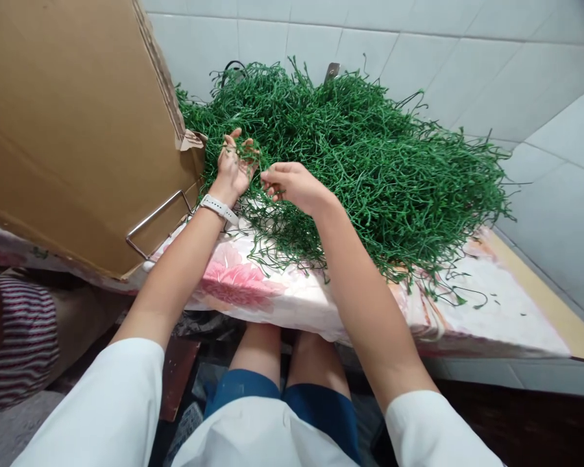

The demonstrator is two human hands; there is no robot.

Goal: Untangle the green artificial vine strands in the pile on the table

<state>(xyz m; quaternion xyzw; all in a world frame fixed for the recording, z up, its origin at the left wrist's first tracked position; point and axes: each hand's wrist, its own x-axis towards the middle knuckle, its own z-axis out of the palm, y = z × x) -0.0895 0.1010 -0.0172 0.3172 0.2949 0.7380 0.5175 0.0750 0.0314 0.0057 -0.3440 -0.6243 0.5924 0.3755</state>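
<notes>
A large tangled heap of thin green artificial stems [360,149] covers the back of the table against the wall. My left hand [234,167], palm up with fingers loosely curled, holds a few of these stems at the heap's left front. Just to its right, my right hand [292,185] is closed in a pinch with thumb and fingertips on a green stem. Its fingertips partly hide what they grip. Both hands are close together, in front of the heap. A white watch band [219,209] circles my left wrist.
A tall cardboard box [78,130] stands at the left, with a bent metal wire frame [150,224] beside it. Beneath lies a floral tablecloth [238,275]. Another person in striped clothing [22,340] sits at the lower left. A tiled wall [448,71] closes off the back.
</notes>
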